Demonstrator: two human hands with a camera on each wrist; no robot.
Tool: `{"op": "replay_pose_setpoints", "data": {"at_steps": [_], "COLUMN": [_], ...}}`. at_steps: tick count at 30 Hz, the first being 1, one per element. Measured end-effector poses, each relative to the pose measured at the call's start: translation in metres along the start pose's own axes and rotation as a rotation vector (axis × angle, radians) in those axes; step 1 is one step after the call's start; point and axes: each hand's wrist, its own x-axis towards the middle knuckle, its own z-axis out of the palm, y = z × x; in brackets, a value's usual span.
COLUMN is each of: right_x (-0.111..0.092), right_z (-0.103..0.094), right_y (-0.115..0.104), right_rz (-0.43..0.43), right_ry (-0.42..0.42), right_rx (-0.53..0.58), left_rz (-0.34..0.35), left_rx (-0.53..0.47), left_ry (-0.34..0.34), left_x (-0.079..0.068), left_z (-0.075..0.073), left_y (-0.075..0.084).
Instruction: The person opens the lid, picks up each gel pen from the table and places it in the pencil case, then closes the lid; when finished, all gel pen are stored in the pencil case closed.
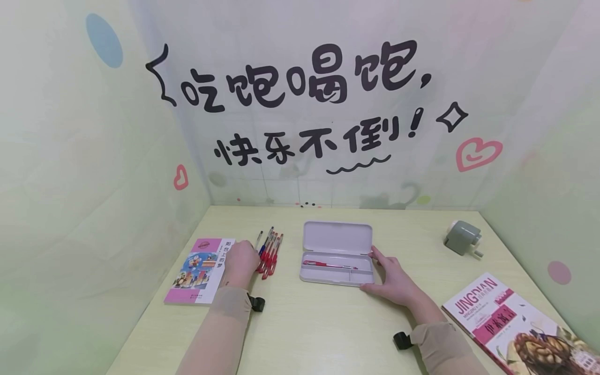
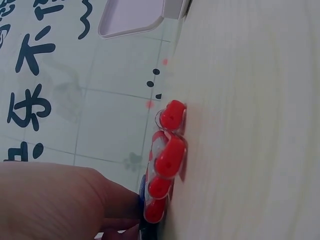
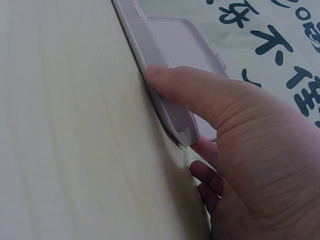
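Note:
A pale lilac pencil case (image 1: 328, 281) lies on the table with its lid (image 1: 337, 237) raised. One red pen (image 1: 323, 264) is inside, in its long rear compartment. My right hand (image 1: 394, 278) grips the case's right end, thumb on the front edge and fingers round the side. To the left, several red pens (image 1: 271, 255) lie in a bunch with a blue pen (image 1: 262, 251). My left hand (image 1: 241, 263) is at the left edge of this bunch, fingers curled at a black-capped pen (image 1: 260, 237). Its fingertips are partly hidden behind the pens in the left wrist view.
A pink and white book (image 1: 187, 297) lies under and beside the left forearm. At the back right stands a grey-green pencil sharpener (image 1: 461, 238) with a crank. Another book (image 1: 511, 323) lies at the front right. Printed walls enclose the table (image 1: 300, 333) on three sides.

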Motion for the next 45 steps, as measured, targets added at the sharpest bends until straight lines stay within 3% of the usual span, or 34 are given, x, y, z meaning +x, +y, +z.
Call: {"op": "replay_pose_setpoints", "data": {"at_steps": [7,14,20,26,32,45], "right_x": [0.001,0.0,0.001,0.002,0.001,0.0], "right_z": [0.001,0.0,0.0,0.001,0.003,0.003], "right_y": [0.001,0.0,0.0,0.001,0.005,0.004], "right_rz": [0.005,0.006,0.001,0.001,0.017,-0.001], "right_ry": [-0.004,-0.003,0.0,0.003,0.0,0.013], "right_rx": [0.005,0.011,0.003,0.012,0.016,0.005], "left_rz": [0.006,0.109,0.196,0.334,0.484,0.605], "left_rx": [-0.027,0.021,-0.013,-0.021,0.002,0.022], "left_ry": [0.05,0.168,0.205,0.247,0.262,0.168], "left_x": [-0.001,-0.011,-0.025,-0.037,-0.045,-0.063], "left_z": [-0.001,0.005,0.01,0.019,0.031,0.049], "left_y": [0.008,0.027,0.051,0.069,0.083,0.105]}}
